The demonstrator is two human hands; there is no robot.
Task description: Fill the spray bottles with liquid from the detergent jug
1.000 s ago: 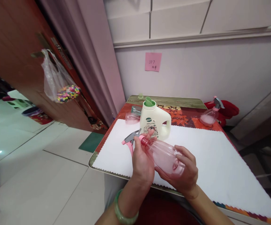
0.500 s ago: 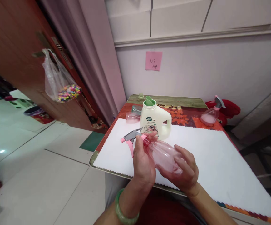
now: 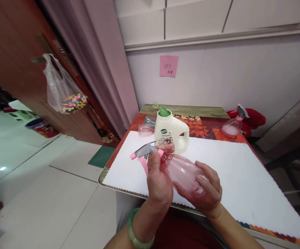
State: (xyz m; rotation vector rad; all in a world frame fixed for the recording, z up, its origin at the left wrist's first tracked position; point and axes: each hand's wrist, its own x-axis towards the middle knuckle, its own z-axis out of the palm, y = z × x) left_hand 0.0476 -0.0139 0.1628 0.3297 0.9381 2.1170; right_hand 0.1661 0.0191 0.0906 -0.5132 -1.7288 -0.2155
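Observation:
I hold a clear pink spray bottle [image 3: 182,169] tilted on its side over the white cloth [image 3: 233,173]. My right hand [image 3: 207,190] cradles its body from below. My left hand [image 3: 159,176] grips the neck where the grey and pink trigger head [image 3: 142,154] sits, fingers curled round the collar. A green bangle [image 3: 137,231] circles my left wrist. A cream detergent jug [image 3: 170,133] with a green cap stands just behind the bottle.
A second pink spray bottle [image 3: 233,124] stands at the table's far right. A third lies on its side [image 3: 146,128] left of the jug. A small green cap [image 3: 155,104] sits at the far edge. A bag of coloured beads [image 3: 69,97] hangs from the door handle.
The trigger head has gone from lying apart near the neck to sitting against it. My left hand has shifted round the collar; the bottle has tipped slightly.

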